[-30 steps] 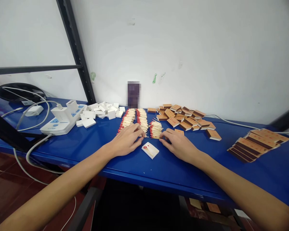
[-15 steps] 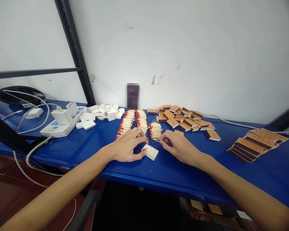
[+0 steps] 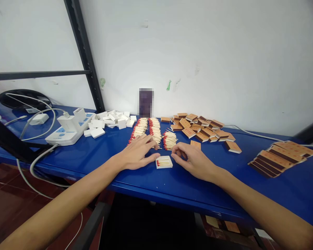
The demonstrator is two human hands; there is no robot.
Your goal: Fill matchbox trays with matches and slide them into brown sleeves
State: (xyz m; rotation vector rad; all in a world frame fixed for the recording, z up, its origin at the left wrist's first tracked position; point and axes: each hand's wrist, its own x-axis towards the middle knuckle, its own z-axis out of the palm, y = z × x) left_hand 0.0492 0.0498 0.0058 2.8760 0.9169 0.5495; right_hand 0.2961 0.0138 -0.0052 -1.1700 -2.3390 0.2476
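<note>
A small white matchbox tray [image 3: 169, 166] lies on the blue table, with several red-headed matches [image 3: 165, 163] inside. At its left, my left hand [image 3: 139, 152] rests palm down with fingers stretched and apart, the thumb tip at the tray's upper left corner. Just right of the tray is my right hand [image 3: 191, 159], its fingers curled and thumb drawn close to the forefinger; whether anything is pinched there is hidden. Beyond the hands, matches form two long rows [image 3: 154, 130] and a shorter pile [image 3: 169, 139].
White trays [image 3: 112, 118] are heaped at the back left, beside a power strip [image 3: 67, 135] with cables. Brown matchbox sleeves [image 3: 198, 126] are piled at the back right. Flat sleeves [image 3: 281, 156] lie stacked further right. A black shelf post [image 3: 87, 55] rises at left.
The tray has turned from slanted to nearly straight, and the matches inside now lie lengthwise. My left thumb has moved up from its lower left side to the upper corner.
</note>
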